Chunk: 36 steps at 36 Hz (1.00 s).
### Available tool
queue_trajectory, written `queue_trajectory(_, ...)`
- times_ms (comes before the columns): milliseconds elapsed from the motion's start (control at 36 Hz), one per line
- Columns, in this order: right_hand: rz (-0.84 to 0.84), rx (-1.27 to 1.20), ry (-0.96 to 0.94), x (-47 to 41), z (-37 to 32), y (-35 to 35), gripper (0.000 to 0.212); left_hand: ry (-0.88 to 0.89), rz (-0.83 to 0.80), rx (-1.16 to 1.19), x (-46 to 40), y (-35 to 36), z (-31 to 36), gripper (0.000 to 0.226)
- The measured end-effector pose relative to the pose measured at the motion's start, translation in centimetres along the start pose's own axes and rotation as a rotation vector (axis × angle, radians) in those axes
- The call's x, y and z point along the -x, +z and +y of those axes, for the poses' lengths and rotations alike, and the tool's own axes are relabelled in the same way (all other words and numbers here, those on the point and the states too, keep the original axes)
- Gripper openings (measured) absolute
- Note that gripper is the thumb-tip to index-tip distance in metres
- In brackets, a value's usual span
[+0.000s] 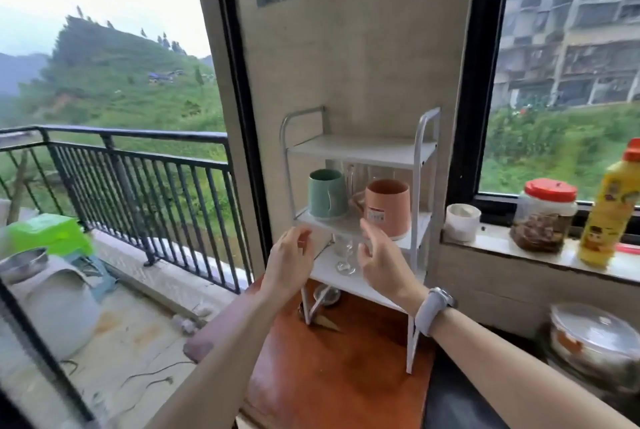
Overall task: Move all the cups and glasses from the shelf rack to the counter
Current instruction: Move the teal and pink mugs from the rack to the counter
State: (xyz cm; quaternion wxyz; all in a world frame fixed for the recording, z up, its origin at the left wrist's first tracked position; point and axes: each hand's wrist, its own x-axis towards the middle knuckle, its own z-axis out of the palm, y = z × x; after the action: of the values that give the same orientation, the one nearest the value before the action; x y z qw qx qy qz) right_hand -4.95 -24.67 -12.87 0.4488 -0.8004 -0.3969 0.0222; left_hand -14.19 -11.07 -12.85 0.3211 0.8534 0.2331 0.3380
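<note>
A white three-tier shelf rack (360, 148) stands on a reddish-brown wooden counter (332, 376). Its middle tier carries a green cup (325, 193), a pink cup (388, 206) with a label, and clear glasses (356, 175) behind them. On the bottom tier stands a clear stemmed glass (343, 255). My left hand (289, 260) and my right hand (381, 260) are raised in front of the bottom tier, one on each side of the stemmed glass, fingers apart, holding nothing. The top tier is bare.
A small metal cup (327, 295) sits on the counter under the rack. The window ledge at right holds a white container (462, 222), a red-lidded jar (543, 215) and a yellow bottle (611, 203). A lidded glass dish (594, 335) sits lower right. Balcony railing (138, 165) at left.
</note>
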Motion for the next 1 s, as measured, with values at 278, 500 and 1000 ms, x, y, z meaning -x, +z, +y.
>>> queue_trajectory(278, 0.043, 0.032, 0.315, -10.5, 0.1, 4.3, 0.061, 0.093, -0.136, 0.174, -11.4, 3.8, -5.2, 0.028)
queue_trajectory(500, 0.197, -0.052, 0.467, -14.9, 0.9, 5.9, 0.034, 0.145, -0.171, 0.277, -14.0, 6.8, -6.1, 0.020)
queue_trajectory(1000, 0.387, -0.294, 0.386, -8.7, 1.1, 4.0, 0.025, 0.028, -0.224, 0.582, -13.9, 8.3, -4.5, 0.016)
